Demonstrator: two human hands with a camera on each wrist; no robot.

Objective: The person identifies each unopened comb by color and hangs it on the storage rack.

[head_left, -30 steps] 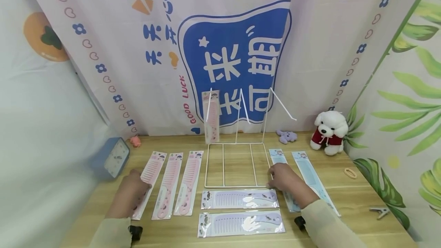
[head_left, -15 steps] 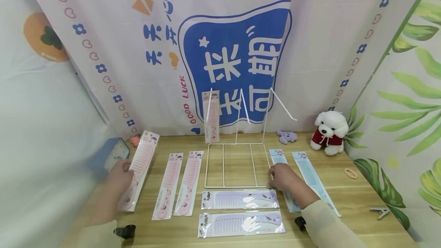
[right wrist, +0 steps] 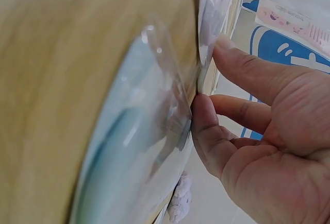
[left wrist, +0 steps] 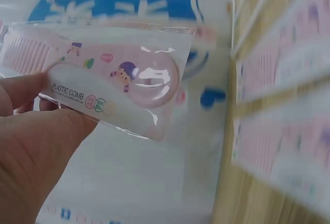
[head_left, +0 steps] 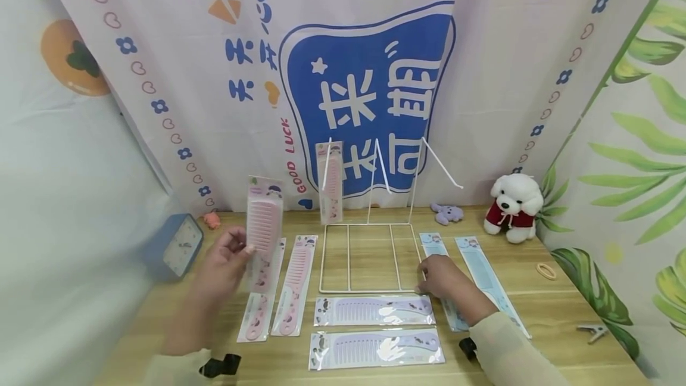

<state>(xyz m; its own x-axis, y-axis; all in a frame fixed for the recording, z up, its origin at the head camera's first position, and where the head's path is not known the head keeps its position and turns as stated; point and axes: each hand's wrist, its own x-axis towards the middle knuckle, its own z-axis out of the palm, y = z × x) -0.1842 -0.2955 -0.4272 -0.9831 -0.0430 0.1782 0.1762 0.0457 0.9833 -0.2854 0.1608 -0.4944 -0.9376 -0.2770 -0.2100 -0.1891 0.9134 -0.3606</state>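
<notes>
While the left hand (head_left: 222, 267) pinches a pink comb (head_left: 264, 228) upright above the table (head_left: 546, 308), 2 more pink combs lie just below it. Right hand (head_left: 436, 276), fingers relaxed, rests on a blue comb (head_left: 435, 249) beside the wire rack (head_left: 370, 255).

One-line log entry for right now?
left hand: holds pink comb pack raised | right hand: fingertips on wire rack base corner | rack: one pink comb hung

"PLASTIC COMB" stands on the pink comb packet (left wrist: 103, 87) pinched in the left hand (left wrist: 31, 147). "GOOD LUCK" runs up the backdrop cloth (head_left: 290, 156), beside large white Chinese characters on blue.
</notes>
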